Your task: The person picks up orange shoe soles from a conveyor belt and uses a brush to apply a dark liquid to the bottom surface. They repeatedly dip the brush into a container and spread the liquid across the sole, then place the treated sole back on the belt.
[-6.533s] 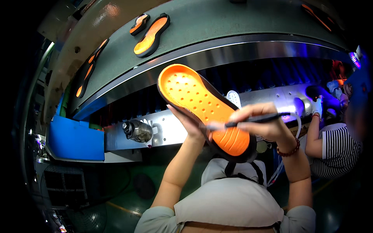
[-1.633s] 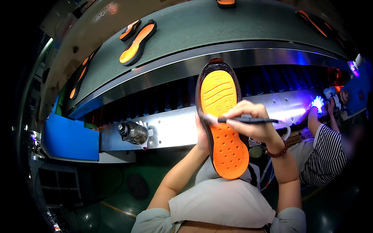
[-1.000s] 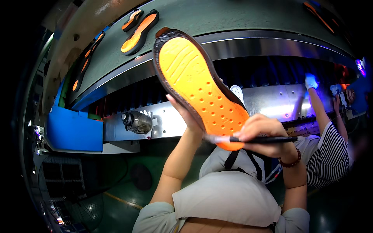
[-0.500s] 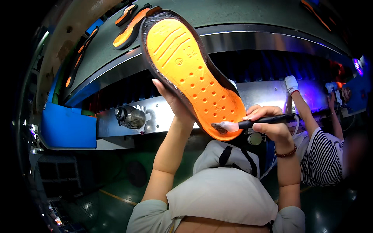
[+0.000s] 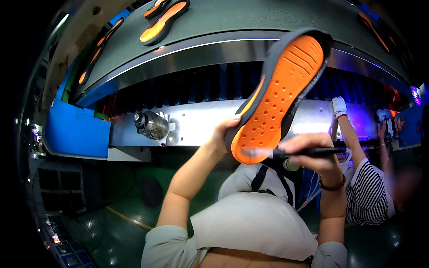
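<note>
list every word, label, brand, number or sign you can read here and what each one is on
No text can be read with certainty.
Orange-and-black shoe sole: small molded marks below the grooves and near the lower end, too small to read.
Brush: blurred, no lettering to make out.
Lidded jar: none legible.
Blue panel: none visible.

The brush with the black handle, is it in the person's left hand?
No, the right hand holds the brush, while the left hand supports the orange and black sole.
</note>
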`<control>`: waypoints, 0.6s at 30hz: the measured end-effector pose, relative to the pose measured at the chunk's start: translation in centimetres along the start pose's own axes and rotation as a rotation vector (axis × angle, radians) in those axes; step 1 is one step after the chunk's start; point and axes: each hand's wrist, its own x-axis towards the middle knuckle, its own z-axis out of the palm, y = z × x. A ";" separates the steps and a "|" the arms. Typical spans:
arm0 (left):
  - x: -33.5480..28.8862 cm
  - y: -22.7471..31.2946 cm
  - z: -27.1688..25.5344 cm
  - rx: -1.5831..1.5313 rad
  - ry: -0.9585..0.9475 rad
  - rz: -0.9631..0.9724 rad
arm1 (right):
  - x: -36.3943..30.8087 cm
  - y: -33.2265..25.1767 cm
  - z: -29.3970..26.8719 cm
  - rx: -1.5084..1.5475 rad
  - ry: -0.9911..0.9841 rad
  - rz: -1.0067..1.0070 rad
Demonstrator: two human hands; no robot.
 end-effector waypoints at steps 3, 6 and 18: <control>0.4 1.5 1.8 0.135 0.104 -0.257 | 0.5 1.2 -0.4 -0.099 -0.128 -0.004; -0.5 2.2 3.2 0.233 0.248 -0.349 | 0.6 0.3 -1.1 -0.152 -0.343 -0.012; -2.2 2.6 3.2 0.402 0.321 -0.568 | 1.0 -1.8 -1.5 -0.355 -0.543 0.027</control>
